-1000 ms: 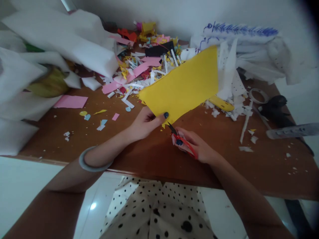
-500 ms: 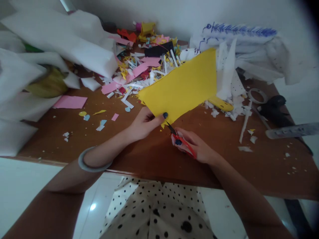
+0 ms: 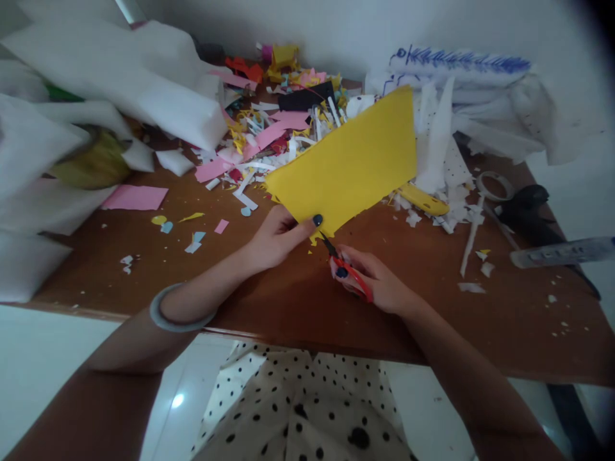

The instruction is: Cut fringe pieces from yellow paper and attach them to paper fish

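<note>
A large sheet of yellow paper [image 3: 350,166] is pinched at its near corner by my left hand [image 3: 278,240], thumb on top and the other fingers hidden underneath. My right hand [image 3: 369,278] is closed around the red handles of a pair of scissors [image 3: 353,276]. The dark blades point up and left, their tips at the lower edge of the sheet just beside my left thumb. That edge looks ragged, and small yellow bits [image 3: 313,242] hang or lie beneath it.
Behind the sheet lies a heap of paper scraps [image 3: 269,137]. White foam sheets [image 3: 120,83] crowd the left; a yellow cutter [image 3: 423,198], a tape roll [image 3: 496,186], a black glue gun [image 3: 523,211] and a glue stick [image 3: 562,251] lie right. The wooden table's front edge [image 3: 288,342] is near me.
The yellow sheet has tilted slightly, its far right corner shifting a little left and up. My right hand and the scissors have moved very slightly left.
</note>
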`<state>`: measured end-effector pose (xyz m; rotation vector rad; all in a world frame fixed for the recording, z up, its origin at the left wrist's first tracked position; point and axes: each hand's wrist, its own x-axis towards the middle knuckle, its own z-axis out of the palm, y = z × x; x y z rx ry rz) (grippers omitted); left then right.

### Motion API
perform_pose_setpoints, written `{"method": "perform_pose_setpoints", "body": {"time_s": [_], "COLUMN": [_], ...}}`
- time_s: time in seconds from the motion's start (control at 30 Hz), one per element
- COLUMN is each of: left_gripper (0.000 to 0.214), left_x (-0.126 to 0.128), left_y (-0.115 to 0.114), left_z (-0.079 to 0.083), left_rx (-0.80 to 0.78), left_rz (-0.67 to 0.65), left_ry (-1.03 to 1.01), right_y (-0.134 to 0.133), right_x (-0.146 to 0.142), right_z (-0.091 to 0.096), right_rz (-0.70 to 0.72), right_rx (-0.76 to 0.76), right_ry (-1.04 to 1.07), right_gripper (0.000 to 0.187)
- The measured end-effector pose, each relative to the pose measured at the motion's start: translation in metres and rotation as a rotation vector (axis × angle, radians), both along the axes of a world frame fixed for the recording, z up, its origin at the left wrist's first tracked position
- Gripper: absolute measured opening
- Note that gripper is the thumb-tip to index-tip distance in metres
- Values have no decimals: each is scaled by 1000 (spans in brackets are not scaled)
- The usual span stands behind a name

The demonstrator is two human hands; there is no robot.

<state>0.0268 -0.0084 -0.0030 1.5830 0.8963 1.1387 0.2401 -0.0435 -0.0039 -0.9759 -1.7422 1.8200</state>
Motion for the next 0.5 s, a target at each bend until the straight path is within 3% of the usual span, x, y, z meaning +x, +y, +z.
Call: {"method": "perform_pose_setpoints", "body": {"time_s": [0.5], "left_gripper": [34], "left_x": [0], "left_y": [2], "left_z": [-4], "left_rx": [15], "left_rz": [35], "left_ry": [-2], "right_y": [-1], "right_x": [-4], "right_z": [-6], "right_rz": [-24], "right_rx": [4], "right_ry": [26], "right_gripper": [26]}}
